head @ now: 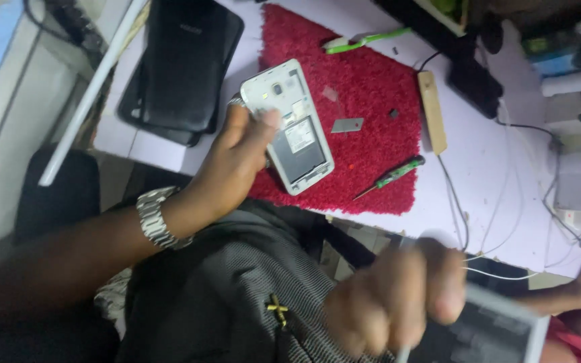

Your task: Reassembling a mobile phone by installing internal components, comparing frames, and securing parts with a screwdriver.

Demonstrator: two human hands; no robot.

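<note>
Closest to the camera, the right hand (398, 296) is blurring across the bottom edge, fingers curled shut around a flat dark rectangular thing with a pale rim, probably a battery (492, 333), though it's too smeared to be sure. That's sitting well below the red mat (371, 94), over a grey striped bag (237, 289) on the lap.

Further up, the left hand (237, 158), metal watch (156, 218) on the wrist, is gripping a white phone (292, 124) with its back cover off and battery bay showing empty. The phone is lying over the mat's left edge, thumb pressing on its side.

On the mat itself, a small grey metal plate (347, 125) is lying just right of the phone, and a green-handled screwdriver (391, 176) is hanging off the mat's lower right corner. Left of the mat, black phone covers (179, 67) are stacking up on the tabletop (492, 168).
</note>
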